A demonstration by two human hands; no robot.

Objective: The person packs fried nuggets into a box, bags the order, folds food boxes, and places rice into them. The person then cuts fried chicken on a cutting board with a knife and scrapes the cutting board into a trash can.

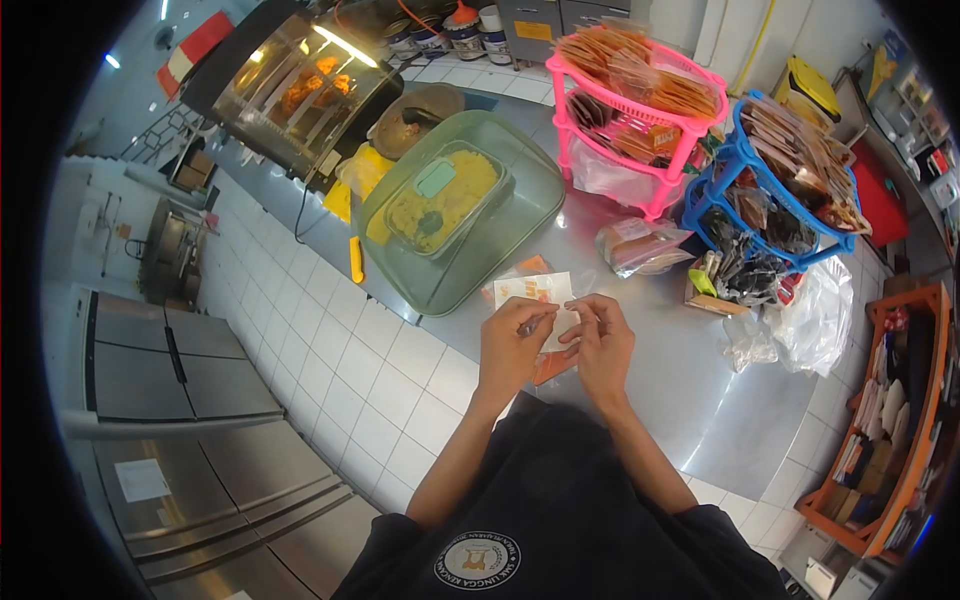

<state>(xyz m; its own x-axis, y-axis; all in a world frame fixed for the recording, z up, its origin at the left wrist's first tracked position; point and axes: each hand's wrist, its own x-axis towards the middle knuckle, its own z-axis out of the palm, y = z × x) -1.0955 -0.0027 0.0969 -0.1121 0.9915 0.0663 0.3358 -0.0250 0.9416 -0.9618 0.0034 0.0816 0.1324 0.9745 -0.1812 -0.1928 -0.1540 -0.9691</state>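
Centrally, a white card [518, 288] with orange print sits at the near edge of the surface [655, 410], over an orange packet [552, 368] in clear plastic. The card looks thin and light, likely bendy and easy to crease; its opposite edges or its uncovered upper corner seem the best places to take hold. The plastic below probably slides readily. The left hand [512, 340] and right hand [605, 345] meet over the card with fingers curled and tips close together; whether either truly grips it cannot be told.

The surface is smooth, shiny grey metal. Beyond the hands, to the left, a green tray [535, 185] carries yellow food [465, 180], with a yellow cutter [356, 260] just beside it. To the right stand a pink rack [655, 203] and a blue rack [703, 190], both loaded with packaged goods.

Farther out are a lit oven [300, 95], white floor tiles [345, 345], steel cabinets [240, 390] and an orange shelf [935, 330].
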